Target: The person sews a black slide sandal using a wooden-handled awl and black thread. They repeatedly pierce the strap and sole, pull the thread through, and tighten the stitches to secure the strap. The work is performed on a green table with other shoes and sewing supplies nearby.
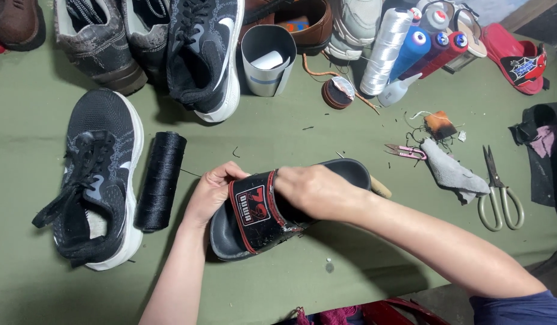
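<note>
Seen from the head: left hand (211,191) cupped round the near end of a black slide sandal (272,213) with a red-edged strap, fingers clamped on it, forearm rising from the bottom edge. Right hand (317,191) reaching across, closed over the strap, fingertips hidden inside. Sandal lying mid-bench (290,132), beside a black thread spool (160,180); far end partly covered.

Under my hands the slide sandal (263,219) is matt black rubber, its strap glossy. The bench (302,132) cloth is dull green. Scissors (500,192) near the right edge are worn metal.
</note>
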